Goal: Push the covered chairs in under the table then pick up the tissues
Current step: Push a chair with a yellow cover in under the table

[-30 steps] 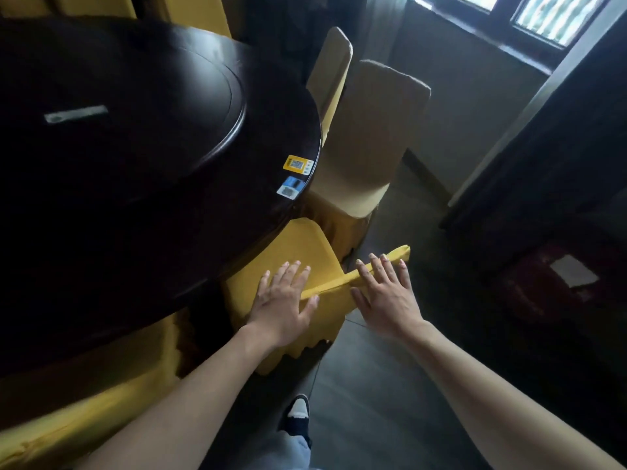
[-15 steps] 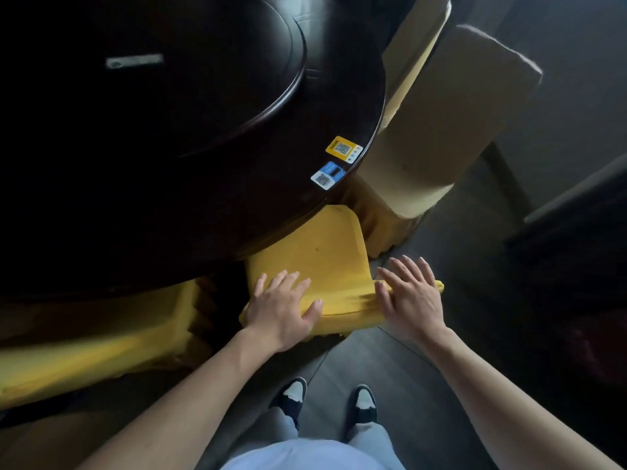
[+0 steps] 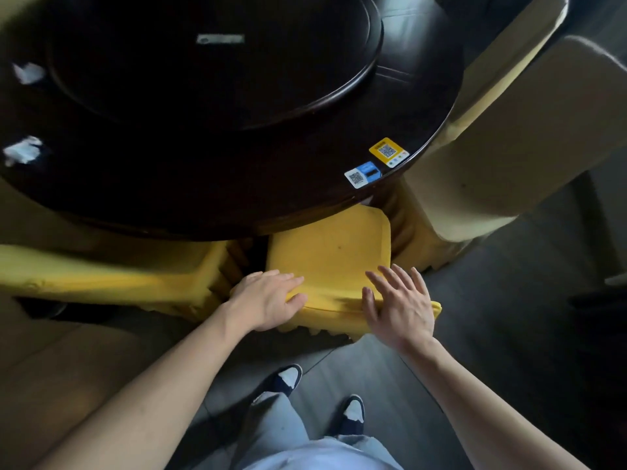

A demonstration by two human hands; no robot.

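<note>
Left grip (image 3: pixel 268 300) flat, open on yellow chair (image 3: pixel 330 252) backrest; right grip (image 3: pixel 400 301) splayed, open alongside; tissues (image 3: pixel 23 150) far left on table (image 3: pixel 237 184).

Both bare arms reach forward and down from the bottom of the view, the forearms coming closer together toward the hands. The left hand (image 3: pixel 268 300) lies palm down, its fingers together and pointing to the right, the thumb bent under the front. The right hand (image 3: pixel 398 301) is also palm down, with its fingers spread wide and pointing up and away. Neither hand is closed around anything. Below, two legs and two shoes are seen.
</note>
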